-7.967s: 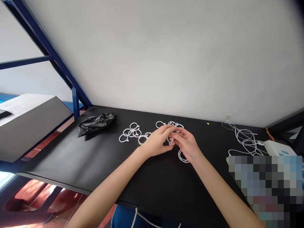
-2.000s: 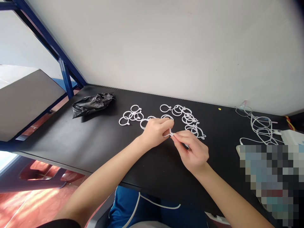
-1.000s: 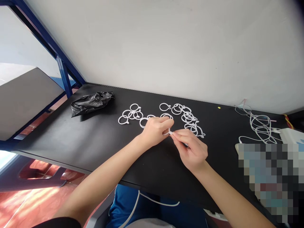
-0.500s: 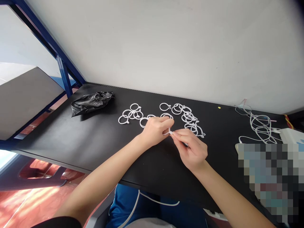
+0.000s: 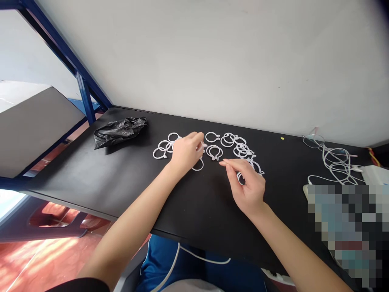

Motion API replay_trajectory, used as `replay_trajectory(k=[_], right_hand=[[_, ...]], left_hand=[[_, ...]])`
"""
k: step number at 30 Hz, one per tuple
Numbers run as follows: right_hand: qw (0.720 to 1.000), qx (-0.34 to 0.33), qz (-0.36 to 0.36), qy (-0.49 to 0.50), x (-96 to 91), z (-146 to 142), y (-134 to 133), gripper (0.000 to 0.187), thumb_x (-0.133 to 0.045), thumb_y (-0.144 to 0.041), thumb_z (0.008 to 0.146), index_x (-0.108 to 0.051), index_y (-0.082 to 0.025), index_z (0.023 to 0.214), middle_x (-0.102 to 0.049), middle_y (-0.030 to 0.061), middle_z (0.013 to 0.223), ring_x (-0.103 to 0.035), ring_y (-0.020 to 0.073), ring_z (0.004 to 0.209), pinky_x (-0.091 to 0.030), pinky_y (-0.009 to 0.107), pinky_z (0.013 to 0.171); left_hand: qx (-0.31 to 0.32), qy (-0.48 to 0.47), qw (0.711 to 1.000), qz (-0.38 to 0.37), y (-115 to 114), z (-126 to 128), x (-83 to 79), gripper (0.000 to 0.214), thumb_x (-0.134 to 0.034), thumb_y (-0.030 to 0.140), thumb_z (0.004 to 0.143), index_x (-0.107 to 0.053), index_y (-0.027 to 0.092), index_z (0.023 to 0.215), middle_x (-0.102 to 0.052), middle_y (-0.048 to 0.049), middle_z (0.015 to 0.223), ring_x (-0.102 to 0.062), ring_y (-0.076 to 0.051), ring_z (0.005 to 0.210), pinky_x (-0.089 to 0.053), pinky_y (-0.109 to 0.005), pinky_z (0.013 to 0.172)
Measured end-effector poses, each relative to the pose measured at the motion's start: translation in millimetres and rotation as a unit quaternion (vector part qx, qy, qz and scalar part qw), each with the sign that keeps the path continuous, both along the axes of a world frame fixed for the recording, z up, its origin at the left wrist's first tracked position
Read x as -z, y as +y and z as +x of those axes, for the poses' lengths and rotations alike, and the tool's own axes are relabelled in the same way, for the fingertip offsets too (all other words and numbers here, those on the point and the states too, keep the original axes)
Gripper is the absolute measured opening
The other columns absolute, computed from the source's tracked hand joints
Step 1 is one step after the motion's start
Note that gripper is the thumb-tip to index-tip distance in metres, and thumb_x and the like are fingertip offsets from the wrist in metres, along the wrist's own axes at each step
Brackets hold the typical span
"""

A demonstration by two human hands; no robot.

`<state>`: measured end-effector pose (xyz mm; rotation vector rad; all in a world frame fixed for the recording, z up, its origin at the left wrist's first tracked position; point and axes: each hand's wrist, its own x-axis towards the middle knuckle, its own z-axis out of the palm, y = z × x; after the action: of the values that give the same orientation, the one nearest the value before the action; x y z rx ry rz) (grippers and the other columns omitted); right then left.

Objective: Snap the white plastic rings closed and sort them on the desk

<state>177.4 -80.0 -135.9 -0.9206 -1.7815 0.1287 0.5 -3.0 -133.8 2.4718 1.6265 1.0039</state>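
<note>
My left hand (image 5: 187, 153) is closed over the table with a white curtain ring (image 5: 203, 144) at its fingertips; most of that ring is hidden by the fingers. Another white ring (image 5: 198, 165) shows partly just below this hand. To the right, my right hand (image 5: 245, 184) has thumb and forefinger pinched together, and nothing shows between them. A pair of overlapping rings (image 5: 214, 152) lies between the hands, with a single ring (image 5: 212, 137) behind it. Several more rings form a cluster (image 5: 242, 151) beyond my right hand, and others lie in a left group (image 5: 159, 153).
A crumpled black plastic bag (image 5: 120, 132) rests on the black table (image 5: 100, 178) at the left. Tangled white cables (image 5: 334, 164) and a white box (image 5: 375, 174) are on the right, near a blurred-out object (image 5: 343, 227). A pale wall (image 5: 212, 61) rises behind.
My hands have come apart. The left hand has moved left and away from me with a ring, uncovering the overlapping pair. My right hand stays nearly in place, its fingertips now off the ring.
</note>
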Motion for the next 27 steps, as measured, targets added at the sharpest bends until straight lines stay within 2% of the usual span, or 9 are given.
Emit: replay_trajectory(k=[2,5,8,13,16,20,27], right_hand=[[0.998,0.021,-0.03,-0.047,0.9,3.1,3.7,0.029,-0.056,-0.006,0.088,-0.066,-0.022,0.11,-0.072,0.0069,0.101,-0.067,0.0214,0.096,-0.057,0.041,0.086],[0.986,0.008,-0.087,-0.139,4.0,5.7,7.3,0.024,-0.053,-0.012,0.091,-0.067,-0.021,0.11,-0.069,0.0091,0.118,-0.061,0.0247,0.113,-0.052,0.046,0.097],[0.97,-0.017,-0.13,-0.205,7.7,5.5,6.6,0.022,-0.05,-0.015,0.094,-0.068,-0.02,0.106,-0.065,0.0091,0.126,-0.057,0.0257,0.121,-0.05,0.049,0.102],[0.942,-0.019,-0.17,-0.289,9.5,4.5,3.3,0.023,-0.05,-0.021,0.095,-0.068,-0.016,0.109,-0.057,0.0127,0.137,-0.049,0.0294,0.131,-0.04,0.055,0.11],[0.939,-0.011,-0.181,-0.293,9.1,5.7,3.5,0.022,-0.051,-0.022,0.095,-0.068,-0.016,0.108,-0.056,0.0131,0.138,-0.05,0.0296,0.13,-0.039,0.055,0.11],[0.949,0.003,-0.183,-0.256,9.1,6.5,4.8,0.018,-0.053,-0.022,0.093,-0.068,-0.018,0.103,-0.063,0.0115,0.129,-0.055,0.0281,0.122,-0.045,0.051,0.105],[0.963,0.022,-0.172,-0.206,9.5,8.2,7.1,0.013,-0.054,-0.021,0.092,-0.067,-0.02,0.096,-0.067,0.0091,0.116,-0.06,0.0262,0.112,-0.045,0.049,0.101]], left_hand=[[-0.068,0.024,0.997,-0.033,8.0,-6.2,0.5,0.019,-0.052,0.028,0.089,-0.055,0.019,0.072,-0.057,-0.0002,0.068,-0.047,-0.012,0.056,-0.023,-0.025,0.05],[-0.091,0.061,0.99,-0.086,12.3,-9.4,2.4,0.029,-0.057,0.043,0.089,-0.059,0.018,0.076,-0.062,-0.0044,0.077,-0.058,-0.018,0.073,-0.025,-0.026,0.051],[-0.086,0.081,0.986,-0.116,10.5,-7.8,4.0,0.029,-0.057,0.045,0.09,-0.063,0.018,0.082,-0.064,-0.0067,0.086,-0.06,-0.023,0.086,-0.028,-0.026,0.052],[-0.09,0.098,0.981,-0.142,8.9,-7.0,3.1,0.032,-0.058,0.049,0.089,-0.065,0.018,0.087,-0.065,-0.0072,0.09,-0.06,-0.025,0.092,-0.032,-0.027,0.054],[-0.096,0.106,0.977,-0.158,9.5,-8.4,2.1,0.034,-0.057,0.051,0.089,-0.065,0.017,0.09,-0.066,-0.0075,0.092,-0.059,-0.026,0.093,-0.035,-0.028,0.055],[-0.102,0.11,0.976,-0.159,9.9,-9.5,0.9,0.034,-0.057,0.049,0.089,-0.066,0.017,0.093,-0.066,-0.0087,0.094,-0.059,-0.027,0.094,-0.037,-0.029,0.057],[-0.115,0.093,0.979,-0.14,10.3,-11.9,-0.7,0.031,-0.054,0.046,0.091,-0.066,0.017,0.091,-0.065,-0.0096,0.096,-0.057,-0.028,0.097,-0.042,-0.031,0.061]])
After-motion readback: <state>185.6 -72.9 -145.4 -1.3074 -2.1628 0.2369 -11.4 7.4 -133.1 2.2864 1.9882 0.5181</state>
